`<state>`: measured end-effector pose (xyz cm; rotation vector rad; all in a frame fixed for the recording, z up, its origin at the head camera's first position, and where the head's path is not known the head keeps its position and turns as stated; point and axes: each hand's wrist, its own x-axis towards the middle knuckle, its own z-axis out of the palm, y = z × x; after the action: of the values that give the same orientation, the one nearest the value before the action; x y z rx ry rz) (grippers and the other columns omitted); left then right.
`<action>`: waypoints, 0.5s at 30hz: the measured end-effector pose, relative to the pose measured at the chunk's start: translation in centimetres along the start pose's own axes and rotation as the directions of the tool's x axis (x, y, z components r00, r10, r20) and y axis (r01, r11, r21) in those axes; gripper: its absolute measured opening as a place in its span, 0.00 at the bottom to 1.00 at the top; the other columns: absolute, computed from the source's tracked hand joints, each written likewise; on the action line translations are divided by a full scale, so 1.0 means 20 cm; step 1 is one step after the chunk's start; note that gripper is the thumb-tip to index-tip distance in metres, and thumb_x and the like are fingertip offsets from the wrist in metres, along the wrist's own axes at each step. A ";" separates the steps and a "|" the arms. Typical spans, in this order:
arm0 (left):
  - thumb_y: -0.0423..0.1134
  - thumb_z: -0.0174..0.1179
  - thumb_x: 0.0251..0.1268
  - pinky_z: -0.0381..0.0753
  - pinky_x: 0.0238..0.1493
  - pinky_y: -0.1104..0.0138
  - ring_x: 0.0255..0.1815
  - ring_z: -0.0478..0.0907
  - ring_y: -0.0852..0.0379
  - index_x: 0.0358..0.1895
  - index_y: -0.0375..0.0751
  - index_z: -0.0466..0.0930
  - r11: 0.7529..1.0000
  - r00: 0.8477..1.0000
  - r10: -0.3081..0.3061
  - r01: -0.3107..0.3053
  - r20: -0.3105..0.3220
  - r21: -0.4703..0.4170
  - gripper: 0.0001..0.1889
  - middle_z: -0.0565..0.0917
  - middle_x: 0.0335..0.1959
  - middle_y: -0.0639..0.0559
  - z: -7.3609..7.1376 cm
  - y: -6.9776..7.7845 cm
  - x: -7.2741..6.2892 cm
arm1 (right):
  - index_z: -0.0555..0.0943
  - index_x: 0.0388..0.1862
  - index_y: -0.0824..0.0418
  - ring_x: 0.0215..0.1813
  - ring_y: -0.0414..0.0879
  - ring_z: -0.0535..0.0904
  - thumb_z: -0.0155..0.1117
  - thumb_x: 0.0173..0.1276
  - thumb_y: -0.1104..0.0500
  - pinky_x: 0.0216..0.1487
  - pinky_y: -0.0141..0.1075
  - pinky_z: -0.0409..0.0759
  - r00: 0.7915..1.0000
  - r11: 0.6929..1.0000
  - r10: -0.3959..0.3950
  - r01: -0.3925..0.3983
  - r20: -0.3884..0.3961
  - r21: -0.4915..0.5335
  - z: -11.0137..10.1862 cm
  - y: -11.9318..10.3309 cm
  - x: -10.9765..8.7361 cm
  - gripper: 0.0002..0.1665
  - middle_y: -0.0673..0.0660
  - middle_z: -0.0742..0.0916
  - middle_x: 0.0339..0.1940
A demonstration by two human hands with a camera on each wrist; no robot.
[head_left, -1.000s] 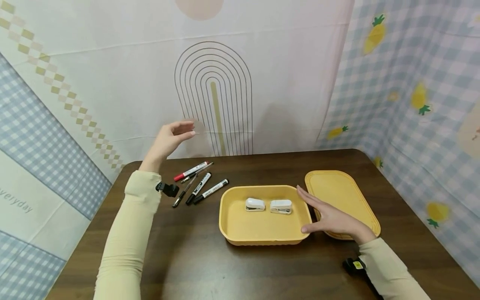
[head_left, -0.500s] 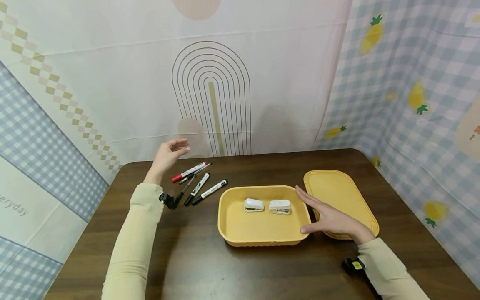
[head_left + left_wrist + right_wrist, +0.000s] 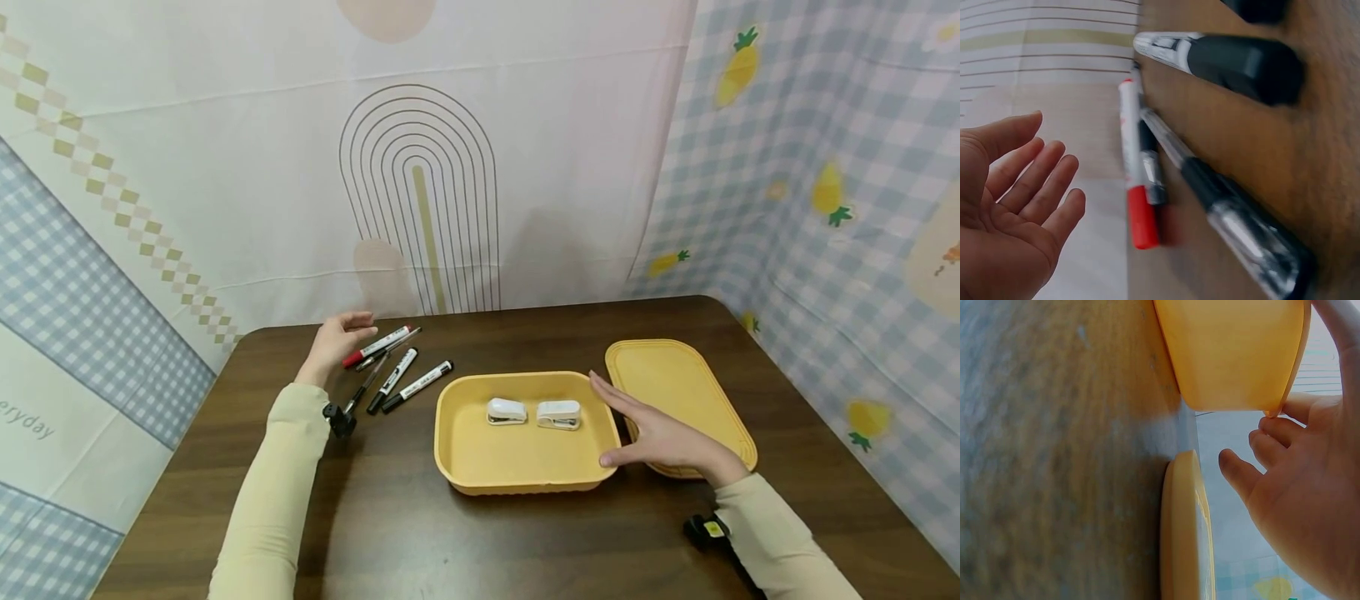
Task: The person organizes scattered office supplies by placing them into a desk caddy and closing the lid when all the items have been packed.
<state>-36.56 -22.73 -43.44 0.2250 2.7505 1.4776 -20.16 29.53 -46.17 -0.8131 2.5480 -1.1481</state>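
Observation:
My left hand (image 3: 336,343) hovers by the pens at the back left, its fingers loosely bent and holding nothing. Nearest to it is a red-capped marker (image 3: 1130,134), lying against a clear-barrelled pen (image 3: 1150,165). Another clear pen (image 3: 1188,164) points towards them, and two black-capped markers (image 3: 392,381) (image 3: 417,387) lie to the right. With thumb and fingers spread, my right hand (image 3: 663,437) touches the right rim of a yellow plastic box (image 3: 517,462). Inside the box, two small white staplers (image 3: 507,410) (image 3: 558,414) sit side by side.
A yellow lid (image 3: 678,379) lies flat on the dark wooden table (image 3: 480,542), to the right of the box and partly behind my right hand. Patterned cloth (image 3: 577,150) hangs along the table's back edge and right side.
My left hand has come down from above the back of the table to beside the pens. The right hand stays at the box rim, and the staplers have not moved.

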 end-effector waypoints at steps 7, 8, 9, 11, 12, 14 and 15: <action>0.36 0.60 0.74 0.69 0.67 0.48 0.66 0.72 0.36 0.69 0.27 0.70 0.999 1.000 -0.019 0.018 0.013 0.034 0.25 0.76 0.64 0.31 0.01 -0.07 0.00 | 0.42 0.85 0.46 0.81 0.61 0.44 0.78 0.59 0.47 0.71 0.66 0.55 1.000 1.000 -0.004 0.004 0.001 0.002 0.00 0.00 0.00 0.67 0.51 0.45 0.84; 0.35 0.60 0.74 0.69 0.67 0.48 0.65 0.73 0.36 0.68 0.27 0.71 0.999 1.000 -0.020 0.020 0.012 0.039 0.25 0.77 0.64 0.31 0.01 -0.08 0.00 | 0.42 0.85 0.46 0.81 0.61 0.44 0.78 0.59 0.47 0.71 0.66 0.55 1.000 1.000 -0.005 0.005 0.000 0.001 0.00 0.00 0.00 0.67 0.51 0.46 0.84; 0.36 0.60 0.74 0.70 0.66 0.48 0.65 0.73 0.36 0.68 0.26 0.71 0.999 1.000 -0.021 0.021 0.010 0.045 0.25 0.77 0.64 0.31 0.02 -0.08 0.00 | 0.42 0.85 0.46 0.81 0.61 0.44 0.78 0.59 0.47 0.71 0.66 0.55 1.000 1.000 -0.006 0.006 0.000 0.000 0.00 0.00 0.00 0.67 0.51 0.46 0.84; 0.35 0.60 0.73 0.70 0.66 0.49 0.64 0.74 0.36 0.67 0.25 0.72 0.998 1.000 -0.015 0.015 0.007 0.063 0.24 0.77 0.63 0.30 0.02 -0.09 0.00 | 0.42 0.85 0.45 0.81 0.61 0.44 0.78 0.59 0.47 0.71 0.66 0.55 1.000 1.000 -0.006 0.006 0.000 0.000 0.00 -0.01 0.00 0.67 0.52 0.46 0.84; 0.35 0.60 0.73 0.70 0.66 0.49 0.63 0.75 0.36 0.66 0.25 0.72 0.997 1.000 -0.015 0.015 0.004 0.069 0.24 0.78 0.62 0.30 0.03 -0.10 0.00 | 0.43 0.84 0.45 0.81 0.61 0.44 0.78 0.59 0.46 0.71 0.66 0.55 1.000 1.000 -0.005 0.005 0.000 0.001 0.00 -0.01 0.00 0.67 0.51 0.46 0.84; 0.35 0.60 0.73 0.70 0.66 0.49 0.62 0.75 0.36 0.65 0.24 0.73 0.997 1.000 -0.014 0.014 0.002 0.082 0.24 0.78 0.61 0.30 0.03 -0.12 -0.01 | 0.43 0.85 0.45 0.81 0.61 0.44 0.78 0.60 0.47 0.71 0.66 0.55 1.000 1.000 -0.006 0.006 0.002 0.007 0.00 -0.01 0.00 0.66 0.52 0.45 0.84; 0.36 0.60 0.73 0.70 0.65 0.50 0.62 0.76 0.36 0.65 0.24 0.73 0.995 1.000 -0.012 0.012 0.004 0.095 0.24 0.78 0.61 0.30 0.03 -0.13 -0.01 | 0.43 0.84 0.44 0.81 0.61 0.44 0.78 0.60 0.47 0.71 0.66 0.55 1.000 1.000 -0.006 0.006 0.003 0.012 0.00 -0.01 0.00 0.66 0.51 0.45 0.84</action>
<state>-36.72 -23.62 -45.89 0.2126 2.8165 1.3433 -20.06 29.51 -46.05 -0.8203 2.5355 -1.1617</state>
